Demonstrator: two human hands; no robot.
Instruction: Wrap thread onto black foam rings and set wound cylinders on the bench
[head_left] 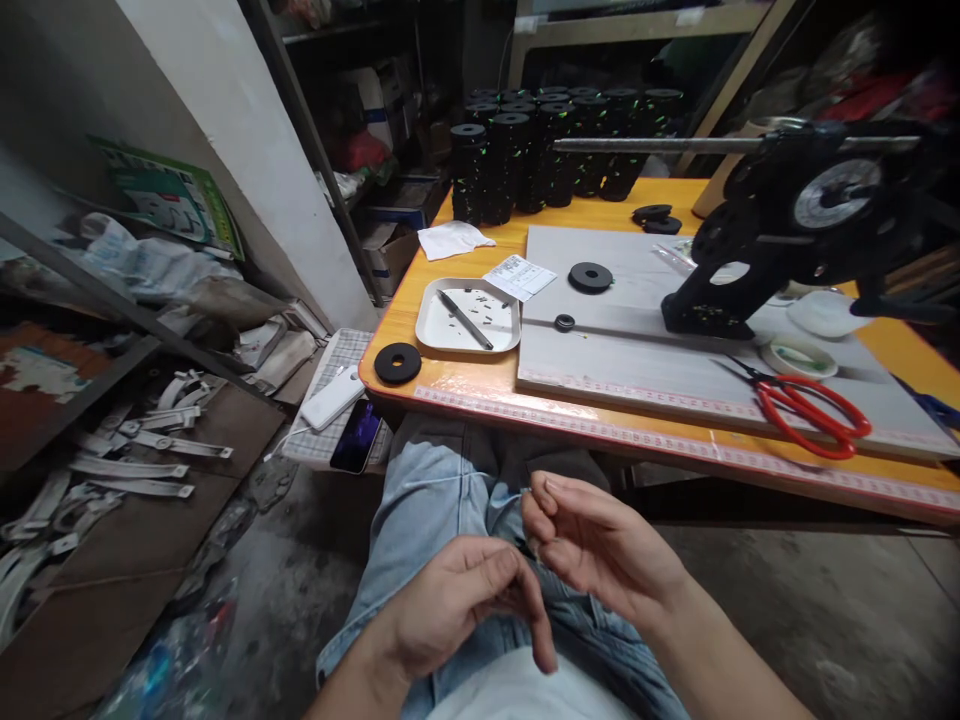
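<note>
Both my hands are low over my lap, above my jeans [435, 500]. My left hand [457, 600] is loosely curled, thumb stretched toward the right hand, fingers bent inward. My right hand [592, 545] has its fingers curled with the tips pinched together near a thin pale thread [504, 494] that runs off to the left. Whether the left hand also grips the thread is hidden. In front of me stands an orange table [480, 385] carrying a grey board [637, 350].
On the table are a white tray [469, 320] with a pen and small bits, black discs [397, 362], red scissors [814, 412], a black winding machine [787, 230], stacked black spools [555, 150] and tape [799, 358]. A phone [355, 436] and power bank lie on a stool at left.
</note>
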